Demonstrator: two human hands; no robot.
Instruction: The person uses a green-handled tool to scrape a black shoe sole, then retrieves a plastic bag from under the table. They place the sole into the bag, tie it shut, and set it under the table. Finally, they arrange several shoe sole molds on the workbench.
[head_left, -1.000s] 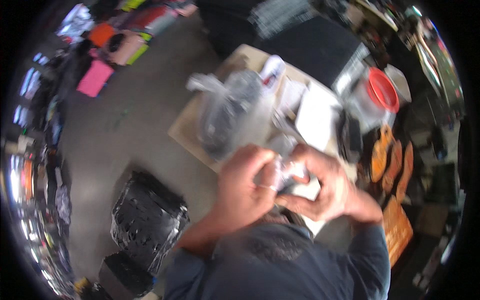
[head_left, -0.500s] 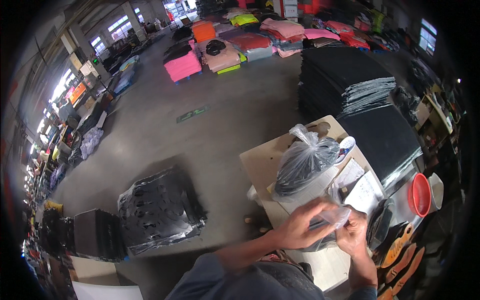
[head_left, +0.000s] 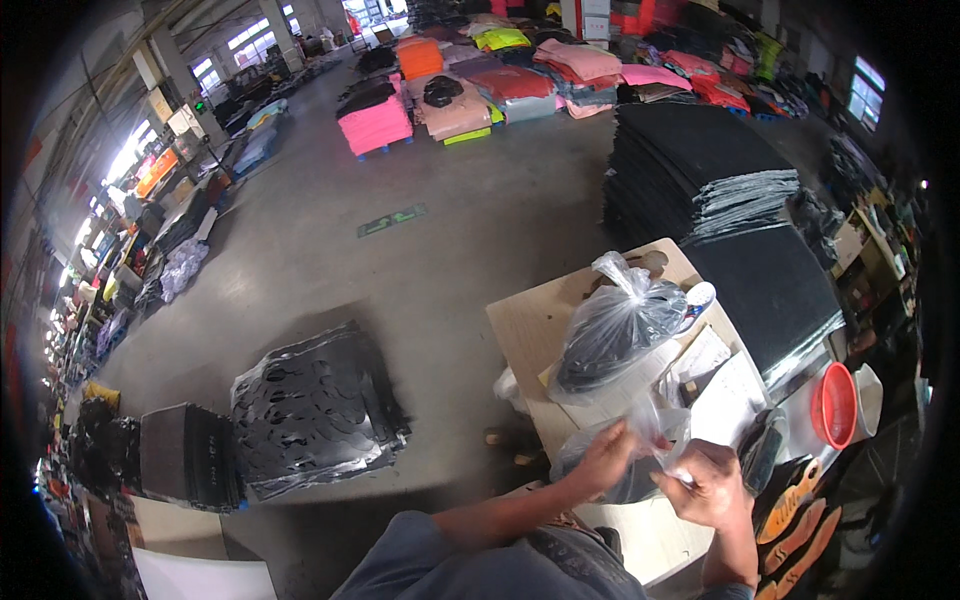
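Observation:
My left hand (head_left: 604, 460) pinches one side of the neck of a clear plastic bag (head_left: 660, 428), fingers closed. Closed on the other side of that neck is my right hand (head_left: 712, 484). Dark contents show dimly through the bag's lower part, which rests on a light wooden table (head_left: 520, 315) and is partly hidden by my hands. Just beyond stands a second clear plastic bag (head_left: 615, 340), knotted at the top and filled with dark pieces. White papers (head_left: 728, 400) lie beside it, near a white cup-like container (head_left: 700, 297).
A tall stack of black sheets (head_left: 700, 150) rises behind the table. To its right are a red basin (head_left: 834, 405) and orange-brown sole-shaped pieces (head_left: 790, 500). Cut-out black sheets (head_left: 315, 410) are stacked on the floor at left. Pink sheets (head_left: 375, 125) stand farther off.
My hands have moved slightly apart, with the left one lower and turned inward. The bag's neck now spreads between them. The whole view has shifted a little.

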